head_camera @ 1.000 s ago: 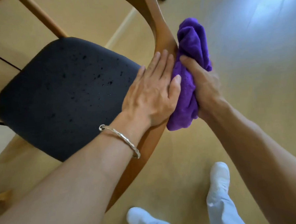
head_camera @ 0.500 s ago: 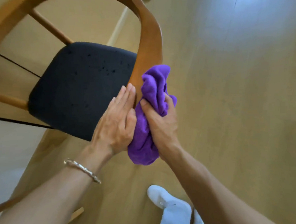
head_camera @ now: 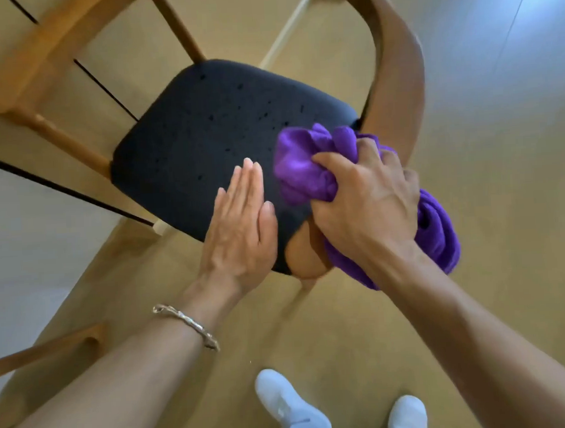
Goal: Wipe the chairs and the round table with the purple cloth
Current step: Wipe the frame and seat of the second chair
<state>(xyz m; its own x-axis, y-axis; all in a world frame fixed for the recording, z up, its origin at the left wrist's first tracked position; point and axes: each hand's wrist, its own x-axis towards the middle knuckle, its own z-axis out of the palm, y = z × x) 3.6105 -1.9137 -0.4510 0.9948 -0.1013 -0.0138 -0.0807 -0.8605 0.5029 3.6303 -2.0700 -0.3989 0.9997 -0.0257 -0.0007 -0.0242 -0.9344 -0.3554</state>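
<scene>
A wooden chair with a curved backrest [head_camera: 398, 77] and a dark speckled seat cushion [head_camera: 211, 132] stands below me. My right hand [head_camera: 369, 206] grips the bunched purple cloth [head_camera: 305, 166] and presses it against the seat's near right corner, beside the backrest. Part of the cloth hangs past my wrist on the right. My left hand [head_camera: 242, 225] lies flat on the seat's near edge, fingers together, holding nothing. A bracelet sits on my left wrist.
Light wooden legs and rails of furniture [head_camera: 38, 72] cross the upper left and the lower left. My two white shoes [head_camera: 291, 409] stand on the tan floor just behind the chair. Open floor lies to the right.
My right hand has carried the cloth off the backrest and down onto the seat corner. My left hand has left the backrest and now lies flat on the seat.
</scene>
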